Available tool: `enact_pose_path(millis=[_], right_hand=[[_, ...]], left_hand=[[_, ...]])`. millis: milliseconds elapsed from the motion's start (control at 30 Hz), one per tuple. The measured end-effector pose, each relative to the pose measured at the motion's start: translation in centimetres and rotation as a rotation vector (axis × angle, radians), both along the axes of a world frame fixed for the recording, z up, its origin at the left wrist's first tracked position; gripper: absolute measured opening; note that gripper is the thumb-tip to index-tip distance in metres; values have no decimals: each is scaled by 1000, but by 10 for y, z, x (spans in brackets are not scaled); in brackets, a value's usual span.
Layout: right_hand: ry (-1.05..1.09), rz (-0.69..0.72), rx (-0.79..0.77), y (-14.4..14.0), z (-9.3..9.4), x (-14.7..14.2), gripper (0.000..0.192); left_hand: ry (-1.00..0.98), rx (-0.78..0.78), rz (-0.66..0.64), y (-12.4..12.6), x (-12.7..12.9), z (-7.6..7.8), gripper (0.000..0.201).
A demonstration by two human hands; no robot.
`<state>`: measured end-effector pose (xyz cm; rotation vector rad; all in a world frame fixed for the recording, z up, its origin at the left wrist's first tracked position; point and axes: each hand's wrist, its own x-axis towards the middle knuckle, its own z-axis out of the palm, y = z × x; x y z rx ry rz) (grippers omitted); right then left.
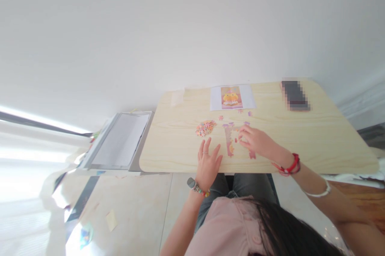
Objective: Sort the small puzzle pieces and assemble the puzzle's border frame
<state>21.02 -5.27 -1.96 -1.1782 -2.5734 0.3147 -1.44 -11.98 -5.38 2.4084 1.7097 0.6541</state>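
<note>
My left hand rests at the table's front edge with its fingers spread, holding nothing. Just beyond its fingertips lies a heap of small colourful jigsaw pieces. My right hand reaches over a partly joined jigsaw frame, its fingers bent. A small reddish puzzle piece shows at the thumb and finger tips and appears to be pinched there. The hand covers part of the frame's right side. Several loose pieces lie above the frame, among them a pink piece and a purple piece.
A sheet with a printed yellow cartoon picture lies at the back of the wooden table, against the wall. A blurred-out dark phone-like object is at the back right. Left of the table stands a grey tray with papers.
</note>
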Motion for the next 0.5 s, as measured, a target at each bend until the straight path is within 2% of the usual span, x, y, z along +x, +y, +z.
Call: enact_pose_path(millis=[67,167,300,500], right_hand=[[-32,76,-4,-22,-5,-17,18],[-25,49,-23,-42,-16,-33,16],[-17,14,-6,-46,-23,-39,14],[-29,6,18,-45,-25,-42,12]], left_hand=[[-19,6,-34,-5,1,0,29],[-36,2,-105,-13,4,1,28],[-33,-4,-180,-18,6,0,32],[-9,-22,-169,-17,6,-4,34]])
